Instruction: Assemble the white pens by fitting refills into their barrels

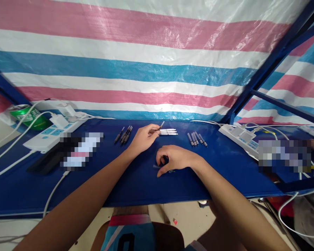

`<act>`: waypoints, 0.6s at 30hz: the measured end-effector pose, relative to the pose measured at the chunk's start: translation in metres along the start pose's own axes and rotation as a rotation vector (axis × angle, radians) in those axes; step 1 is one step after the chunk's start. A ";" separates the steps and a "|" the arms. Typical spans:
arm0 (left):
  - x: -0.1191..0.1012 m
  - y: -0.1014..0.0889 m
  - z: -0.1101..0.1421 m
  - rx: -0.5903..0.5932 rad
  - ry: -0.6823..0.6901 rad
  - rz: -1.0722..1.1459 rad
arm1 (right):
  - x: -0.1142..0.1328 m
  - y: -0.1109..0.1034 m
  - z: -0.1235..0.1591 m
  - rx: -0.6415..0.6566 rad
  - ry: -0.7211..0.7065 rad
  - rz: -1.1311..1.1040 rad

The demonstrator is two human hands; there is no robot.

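I log: left hand (pixel 143 138), thumb and finger pinching a slim dark rod (pixel 161 125), long axis tilted toward the table (pixel 146 188) far edge, just beside three white tubes (pixel 167 131). Right hand (pixel 174 158), curled nearer the near edge over a small clear piece (pixel 157 166), grip unclear.

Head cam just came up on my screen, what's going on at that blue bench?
A person is working bare-handed at a blue-topped bench. Their left hand appears to pinch a slim dark pen part beside a few white pen barrels. Their right hand curls over a small translucent piece. A cluster of dark pens lies further left, and a group of grey-tipped pens lies to the right.
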State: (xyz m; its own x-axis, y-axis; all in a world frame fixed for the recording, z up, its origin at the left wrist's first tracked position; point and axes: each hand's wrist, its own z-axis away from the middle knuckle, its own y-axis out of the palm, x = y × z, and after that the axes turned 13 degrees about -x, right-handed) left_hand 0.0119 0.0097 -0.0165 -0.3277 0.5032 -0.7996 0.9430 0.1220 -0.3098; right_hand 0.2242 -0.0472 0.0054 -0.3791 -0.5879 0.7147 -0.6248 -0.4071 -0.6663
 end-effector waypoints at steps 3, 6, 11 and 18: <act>0.005 0.000 0.000 -0.009 0.035 -0.049 | -0.007 0.004 -0.004 -0.084 -0.088 0.002; 0.009 0.001 0.000 -0.004 0.054 -0.068 | -0.029 -0.005 -0.004 -0.284 -0.125 0.118; 0.009 0.002 0.002 0.015 0.065 -0.112 | -0.065 -0.020 -0.001 -0.499 0.067 0.018; 0.002 -0.001 0.005 0.123 0.239 -0.263 | -0.079 -0.027 -0.003 -0.685 0.170 -0.316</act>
State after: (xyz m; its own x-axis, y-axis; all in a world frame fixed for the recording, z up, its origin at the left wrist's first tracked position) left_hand 0.0106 0.0066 -0.0200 -0.5213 0.6558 -0.5461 0.8094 0.1771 -0.5600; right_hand 0.2687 0.0124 -0.0328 -0.1778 -0.3776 0.9088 -0.9826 0.0184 -0.1846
